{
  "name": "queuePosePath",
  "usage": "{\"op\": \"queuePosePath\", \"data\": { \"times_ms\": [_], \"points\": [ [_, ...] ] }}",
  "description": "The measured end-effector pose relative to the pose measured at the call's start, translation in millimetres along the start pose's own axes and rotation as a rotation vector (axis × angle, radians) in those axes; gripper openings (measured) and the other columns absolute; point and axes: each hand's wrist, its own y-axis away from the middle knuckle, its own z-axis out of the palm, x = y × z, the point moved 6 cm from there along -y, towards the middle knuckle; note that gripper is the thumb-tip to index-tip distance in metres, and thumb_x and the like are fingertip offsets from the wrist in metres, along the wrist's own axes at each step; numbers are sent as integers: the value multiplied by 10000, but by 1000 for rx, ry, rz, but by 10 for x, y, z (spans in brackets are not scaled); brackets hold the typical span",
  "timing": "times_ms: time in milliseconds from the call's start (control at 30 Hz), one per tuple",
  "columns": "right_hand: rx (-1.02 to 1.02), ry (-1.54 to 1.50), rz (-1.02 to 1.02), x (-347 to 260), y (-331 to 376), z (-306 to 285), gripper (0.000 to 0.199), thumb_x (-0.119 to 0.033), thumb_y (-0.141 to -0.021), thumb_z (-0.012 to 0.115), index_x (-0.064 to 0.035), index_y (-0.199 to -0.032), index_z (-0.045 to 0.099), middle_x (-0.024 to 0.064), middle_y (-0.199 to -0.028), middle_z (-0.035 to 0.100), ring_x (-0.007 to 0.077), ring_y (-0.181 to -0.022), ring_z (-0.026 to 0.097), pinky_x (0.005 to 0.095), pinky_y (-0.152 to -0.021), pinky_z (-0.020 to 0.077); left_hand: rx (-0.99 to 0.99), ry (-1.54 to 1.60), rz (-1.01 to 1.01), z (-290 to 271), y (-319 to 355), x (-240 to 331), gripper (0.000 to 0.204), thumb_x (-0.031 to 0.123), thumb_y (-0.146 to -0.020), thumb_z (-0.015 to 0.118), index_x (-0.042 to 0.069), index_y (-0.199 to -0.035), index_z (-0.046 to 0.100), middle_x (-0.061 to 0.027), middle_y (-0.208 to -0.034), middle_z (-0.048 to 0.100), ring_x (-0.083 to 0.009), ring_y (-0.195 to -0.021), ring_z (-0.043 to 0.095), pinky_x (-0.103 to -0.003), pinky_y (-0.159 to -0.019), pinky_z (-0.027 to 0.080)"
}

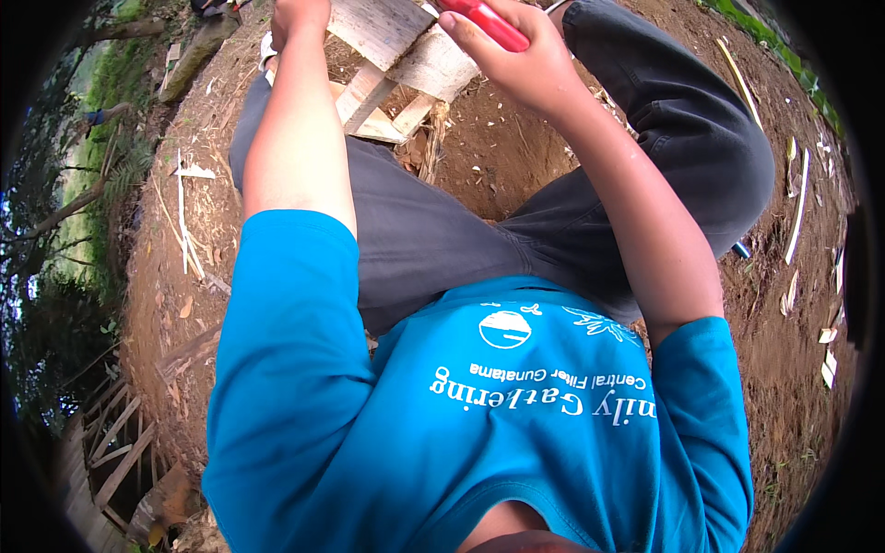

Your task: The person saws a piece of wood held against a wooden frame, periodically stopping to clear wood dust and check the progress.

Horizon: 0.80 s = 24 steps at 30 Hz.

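Observation:
At the top edge, my right hand [530, 69] is closed round a red handle [498, 25], the thumb lying along it. A thin pale sliver shows near its far end, but the tool's working part is cut off by the frame. My left hand [301, 14] is at the top edge too, beside the left edge of a weathered wooden board [383, 28]; its fingers are out of sight. Between my legs the board lies against a second rough grey board [438, 64]. Below them are paler wooden pieces [367, 92], set at angles like a small frame.
My bent legs in dark trousers [682, 120] flank the boards. Brown soil [498, 157] with wood shavings and thin split strips [798, 207] spreads around. Wooden slats [120, 433] lean at the lower left. A log [198, 57] and green plants stand at the upper left.

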Motion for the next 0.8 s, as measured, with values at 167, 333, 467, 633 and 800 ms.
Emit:
{"op": "queuePosePath", "data": {
  "times_ms": [167, 333, 467, 633, 800],
  "points": [
    [9, -21, 46, -79, 856, -477, 288, -311, -985, 728, -40, -894, 692, -51, -644, 549, 25, -598, 497, 231, -548, 389, -1, -40, -26, -105, 234, 105, 635, 559, -1003, 388, 77, -1315, 660, -241, -1311, 669, -428, -1269, 609, -526, -1057, 473],
    [17, -29, 34, -91, 937, -445, 251, -272, -991, 715, -44, -888, 691, -55, -628, 523, 20, -584, 466, 236, -544, 382, -23, -37, -7, -106, 285, 178, 638, 567, -1003, 391, 81, -1318, 658, -240, -1311, 669, -425, -1273, 607, -526, -1055, 474],
    [77, -175, -155, 170, -81, 85, 280, -192, -977, 716, -37, -770, 607, -76, -642, 494, 36, -620, 427, 273, -541, 344, -7, -9, 56, -18, 148, 266, 616, 545, -1003, 407, 81, -1327, 651, -242, -1314, 667, -427, -1272, 606, -522, -1059, 472],
    [2, -147, -99, 51, -126, 40, 247, -216, -983, 709, -46, -819, 639, -65, -672, 540, 36, -631, 468, 258, -552, 374, 12, 17, 46, 38, 12, 17, 600, 507, -997, 432, 59, -1341, 634, -256, -1334, 651, -417, -1284, 598, -512, -1081, 453],
    [-55, -203, -91, 147, -74, -21, 373, -397, -1021, 671, -26, -1053, 669, 17, -909, 711, 75, -842, 655, 241, -751, 504, 23, 152, 161, 71, -164, -161, 692, 562, -990, 436, 12, -1375, 598, -285, -1382, 610, -429, -1308, 579, -506, -1102, 440]
  ]
}}
